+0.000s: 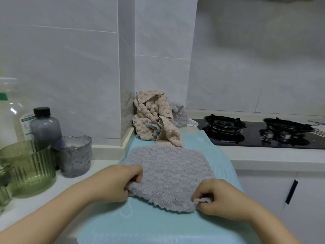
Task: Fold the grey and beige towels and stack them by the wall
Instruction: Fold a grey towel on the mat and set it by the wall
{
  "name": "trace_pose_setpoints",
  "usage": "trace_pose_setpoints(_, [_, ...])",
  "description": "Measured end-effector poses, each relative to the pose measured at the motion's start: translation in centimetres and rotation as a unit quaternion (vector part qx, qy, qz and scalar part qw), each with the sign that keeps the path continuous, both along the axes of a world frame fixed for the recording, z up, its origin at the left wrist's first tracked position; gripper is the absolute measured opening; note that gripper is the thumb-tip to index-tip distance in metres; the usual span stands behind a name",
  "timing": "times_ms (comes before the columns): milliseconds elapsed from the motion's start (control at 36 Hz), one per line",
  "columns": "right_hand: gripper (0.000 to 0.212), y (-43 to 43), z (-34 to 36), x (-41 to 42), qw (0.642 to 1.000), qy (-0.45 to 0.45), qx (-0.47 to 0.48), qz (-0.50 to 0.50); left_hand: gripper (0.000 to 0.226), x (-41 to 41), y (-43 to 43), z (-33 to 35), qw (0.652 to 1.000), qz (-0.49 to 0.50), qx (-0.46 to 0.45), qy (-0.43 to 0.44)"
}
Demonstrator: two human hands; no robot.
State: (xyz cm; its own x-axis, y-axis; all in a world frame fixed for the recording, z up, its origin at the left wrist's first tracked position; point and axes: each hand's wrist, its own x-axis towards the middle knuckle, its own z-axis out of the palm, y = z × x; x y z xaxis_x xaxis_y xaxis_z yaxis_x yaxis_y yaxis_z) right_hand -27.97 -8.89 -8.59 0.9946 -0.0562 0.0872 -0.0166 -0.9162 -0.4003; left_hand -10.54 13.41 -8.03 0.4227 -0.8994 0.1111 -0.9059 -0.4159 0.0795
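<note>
Your left hand (pixel 121 182) and right hand (pixel 218 198) each pinch a near corner of the grey towel (pixel 167 171), spread flat on the blue mat (pixel 221 155). It looks soft, light and floppy; keep to the corners. Beyond, the green glass (pixel 26 166) and grey glass (pixel 75 155) seem empty; crumpled towels (pixel 154 117) wait by the wall.

Two bare forearms enter from the bottom edge, with no sleeves, cuffs or gloves showing anywhere along them. The left hand (pixel 115 182) and right hand (pixel 219 198) are both uncovered. No rings, watch, bracelet or wrist strap are visible. The fingernails look short and unpainted, though blur limits detail.
</note>
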Motion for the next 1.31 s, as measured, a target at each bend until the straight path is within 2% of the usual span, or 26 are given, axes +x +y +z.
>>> trace_pose_setpoints(111, [0.011,-0.7,0.3,0.1,0.998,-0.016,0.044,-0.042,0.033,0.8,0.2,-0.2,0.996,0.016,-0.052,0.069])
trace_pose_setpoints(278, [0.025,-1.9,1.0,-0.9,0.987,0.005,0.146,-0.06,0.031,0.9,1.2,-0.1,0.964,0.03,-0.149,0.218])
trace_pose_setpoints(389, [0.022,-2.1,1.6,-1.1,0.985,0.016,0.165,-0.057,0.035,0.8,1.2,0.3,0.938,0.024,-0.164,0.304])
trace_pose_setpoints(444, [0.018,-2.2,1.7,-1.0,0.983,0.016,0.172,-0.06,0.034,0.9,1.3,0.5,0.931,0.02,-0.161,0.326])
trace_pose_setpoints(528, [0.004,-2.5,1.8,-0.9,0.982,0.021,0.166,-0.085,0.042,1.4,1.8,0.7,0.935,0.019,-0.092,0.341])
trace_pose_setpoints(611, [0.017,-3.3,1.9,-1.2,0.976,0.073,0.175,-0.103,0.049,1.8,2.2,0.7,0.938,0.027,-0.042,0.342])
trace_pose_setpoints(694, [0.015,-3.9,2.3,-1.2,0.977,0.088,0.15,-0.126,0.041,2.4,1.9,0.9,0.927,0.05,-0.067,0.365])
trace_pose_setpoints(750, [0.01,-4.3,2.3,-0.4,0.971,0.039,0.178,-0.155,0.027,2.9,1.2,0.9,0.908,0.081,-0.112,0.395])
trace_pose_setpoints(833, [0.013,-4.5,2.3,1.5,0.948,-0.071,0.236,-0.2,0.002,3.5,-0.5,1.1,0.841,0.135,-0.248,0.461])
trace_pose_setpoints(889, [0.011,-4.6,2.5,2.9,0.935,-0.13,0.246,-0.221,0.009,4.4,-1.8,1.1,0.816,0.184,-0.313,0.449])
trace_pose_setpoints(944, [0.01,-4.8,2.7,4.5,0.92,-0.17,0.255,-0.243,0.01,5.2,-3.0,1.2,0.807,0.219,-0.361,0.413])
trace_pose_setpoints(1000, [0.01,-5.2,2.5,6.1,0.905,-0.2,0.259,-0.271,0.013,6.2,-4.2,0.9,0.834,0.258,-0.372,0.316])
trace_pose_setpoints(1083, [0.011,-6.0,1.7,8.6,0.887,-0.211,0.264,-0.315,0.014,6.9,-5.8,0.3,0.877,0.293,-0.34,0.168])
trace_pose_setpoints(1194, [0.014,-7.0,0.2,11.1,0.878,-0.198,0.26,-0.349,0.017,7.5,-7.3,-1.5,0.91,0.294,-0.291,0.015])
trace_pose_setpoints(1250, [0.01,-7.2,-0.4,11.7,0.881,-0.184,0.249,-0.359,0.016,8.0,-7.7,-2.5,0.924,0.272,-0.265,-0.047])
trace_pose_setpoints(1306, [0.008,-7.4,-1.1,12.0,0.883,-0.176,0.236,-0.366,0.017,8.2,-7.8,-3.0,0.934,0.256,-0.237,-0.072])
